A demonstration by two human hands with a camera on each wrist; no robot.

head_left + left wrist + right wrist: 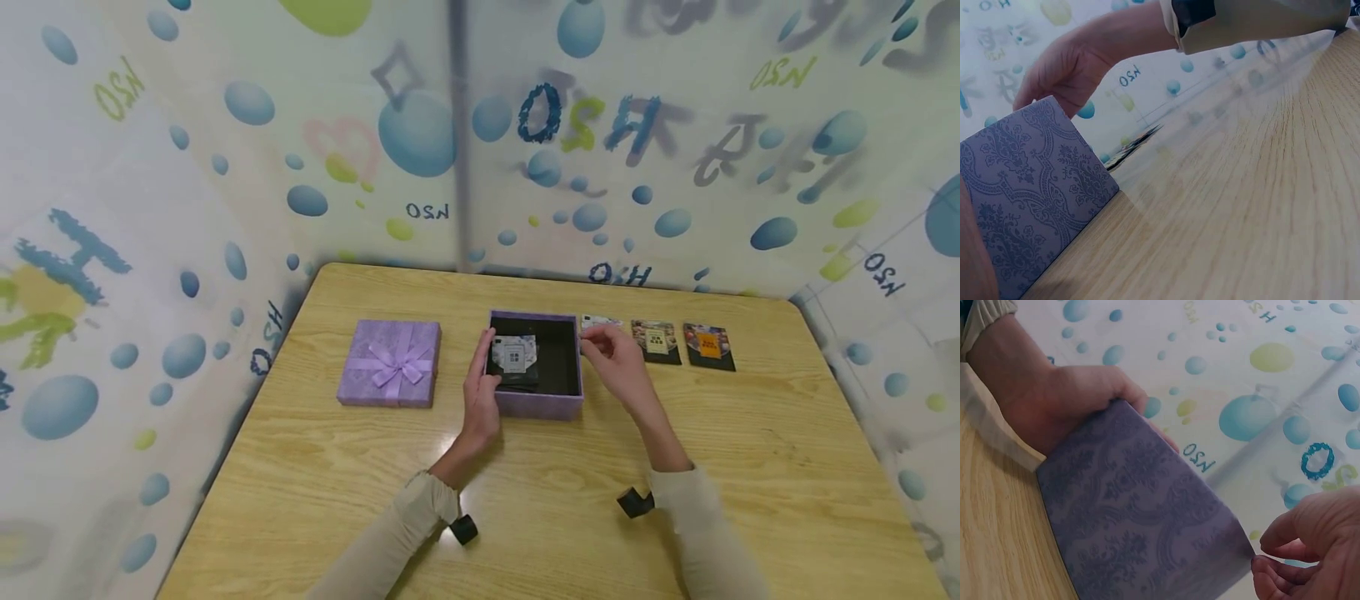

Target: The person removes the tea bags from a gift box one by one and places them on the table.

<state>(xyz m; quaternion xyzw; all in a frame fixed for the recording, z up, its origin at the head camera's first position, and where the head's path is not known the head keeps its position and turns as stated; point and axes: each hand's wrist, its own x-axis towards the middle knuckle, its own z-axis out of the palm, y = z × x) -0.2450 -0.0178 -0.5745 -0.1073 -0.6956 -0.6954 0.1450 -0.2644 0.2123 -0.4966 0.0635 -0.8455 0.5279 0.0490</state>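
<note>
A purple gift box (pixel 538 407) sits on the table without its lid, its inside dark. My left hand (pixel 482 404) grips the box's left wall, fingers along the outside and thumb over the rim. In the right wrist view, the left hand (pixel 1063 403) also shows at the patterned wall. Inside the box, at its left, lie small flat square packets (pixel 514 357), the top one with a grey label. My right hand (pixel 618 362) pinches the box's right rim between thumb and fingertips. Its fingers (pixel 1054 75) are partly hidden behind the box in the left wrist view.
A purple lid (pixel 360 383) with a ribbon bow lies left of the box. To the right are a packet with a cream label (pixel 656 342), one with an orange label (pixel 708 346), and a pale packet (pixel 603 320) partly behind my right hand. A patterned wall covering stands behind the table.
</note>
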